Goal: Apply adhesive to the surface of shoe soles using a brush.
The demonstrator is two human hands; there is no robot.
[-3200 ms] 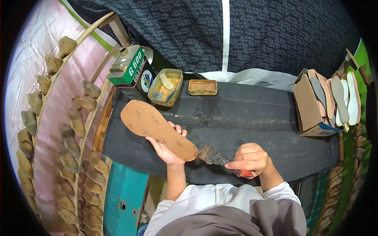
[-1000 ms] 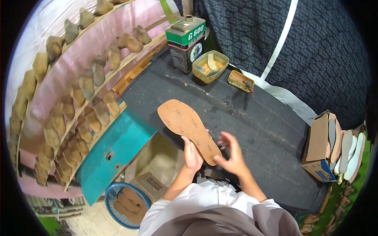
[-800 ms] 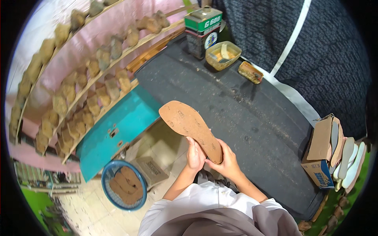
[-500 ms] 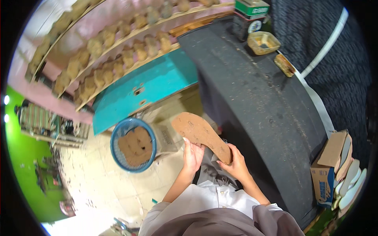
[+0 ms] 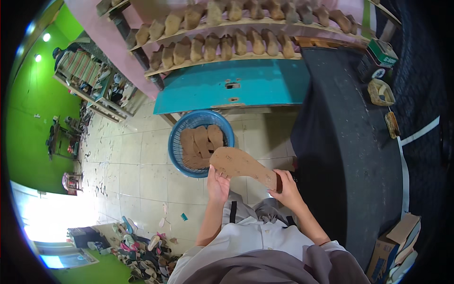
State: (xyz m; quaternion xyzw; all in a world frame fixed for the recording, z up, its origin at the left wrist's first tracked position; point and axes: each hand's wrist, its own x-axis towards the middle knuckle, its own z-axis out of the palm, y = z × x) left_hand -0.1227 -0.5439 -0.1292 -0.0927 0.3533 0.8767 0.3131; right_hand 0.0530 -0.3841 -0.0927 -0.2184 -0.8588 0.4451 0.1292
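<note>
Head view: beyond the hands, racks of shoe forms (image 5: 246,45); to their right, the dark table (image 5: 350,142); just ahead on the floor, a blue basket (image 5: 176,151) of soles. Both hands, left (image 5: 217,182) and right (image 5: 286,189), grip a brown sole (image 5: 241,165) by its ends. Held so lightly, it could slip and miss the basket.

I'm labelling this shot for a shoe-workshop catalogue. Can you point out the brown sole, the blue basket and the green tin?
brown sole (image 5: 239,163), head view, on its broad front half.
blue basket (image 5: 176,150), head view, on its left rim.
green tin (image 5: 382,52), head view, on its top face.
</note>
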